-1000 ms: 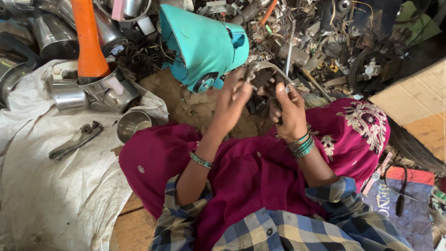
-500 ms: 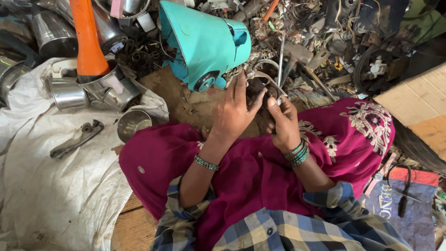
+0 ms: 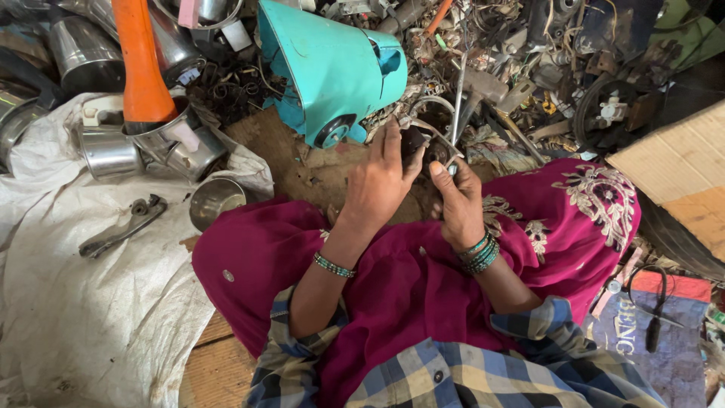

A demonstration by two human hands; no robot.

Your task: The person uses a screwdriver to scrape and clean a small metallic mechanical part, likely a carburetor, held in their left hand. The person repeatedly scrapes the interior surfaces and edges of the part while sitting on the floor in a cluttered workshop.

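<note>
both hands meet over the lap, just under the scrap heap. the left hand [image 3: 381,181] and the right hand [image 3: 457,200] hold together a small dark metal part [image 3: 423,147], round and dull, with a rusty look; the fingers of both hands are clenched around it, the left from 9 o'clock, the right from 4 o'clock. a thin bent wire loop [image 3: 430,106] rises from the part toward 12 o'clock. each wrist carries beaded green bangles.

at 11 o'clock from the hands lies a teal plastic housing [image 3: 332,68], smooth, cone-like, with a round black opening at its low edge. far at 9 o'clock stand shiny steel cups [image 3: 109,151], cylindrical and dented, and an orange plastic handle [image 3: 140,68] rises out of one. a small steel bowl [image 3: 215,200] sits beside the magenta cloth [image 3: 393,287] on the knees, which is soft, with pale embroidery at 3 o'clock. a grey wrench-like tool [image 3: 121,230] lies flat on the wrinkled white sack [image 3: 91,317].

compared with half a second ago, the hands have come a little lower and closer to the body, and the dark part is now more covered by the left fingers; the rest has not moved.
</note>
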